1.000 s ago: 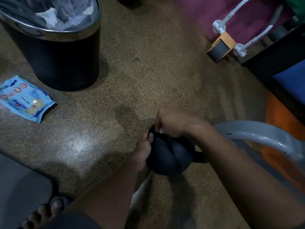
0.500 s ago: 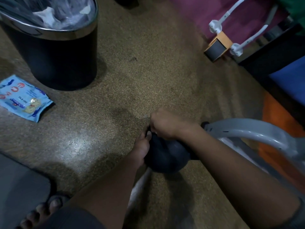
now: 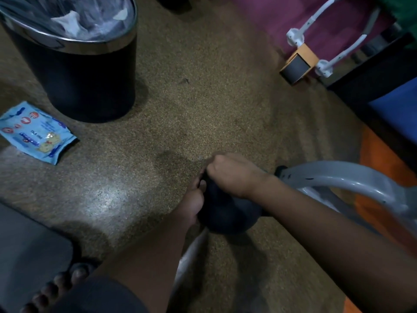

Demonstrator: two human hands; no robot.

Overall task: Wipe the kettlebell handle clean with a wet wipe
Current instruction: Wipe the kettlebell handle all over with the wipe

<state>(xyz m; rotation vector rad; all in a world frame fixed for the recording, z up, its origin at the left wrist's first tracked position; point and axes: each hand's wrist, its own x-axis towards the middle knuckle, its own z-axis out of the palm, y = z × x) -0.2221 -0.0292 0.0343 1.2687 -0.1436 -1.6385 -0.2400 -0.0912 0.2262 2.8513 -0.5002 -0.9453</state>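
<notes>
Looked mid-wipe to me: the kettlebell (image 3: pixel 228 213) sat on the floor (image 3: pixel 180 114) between both arms. The right hand (image 3: pixel 232 173) was fisted over its handle, wipe hidden. The left hand (image 3: pixel 191 205) cupped the side; couldn't tell its finger curl. Wipes pack (image 3: pixel 37 132) lay by the bin (image 3: pixel 74 62).

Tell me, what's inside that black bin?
The black bin holds a clear plastic liner with crumpled white tissue or wipes on top. Anything deeper is hidden by the liner's folds.
</notes>
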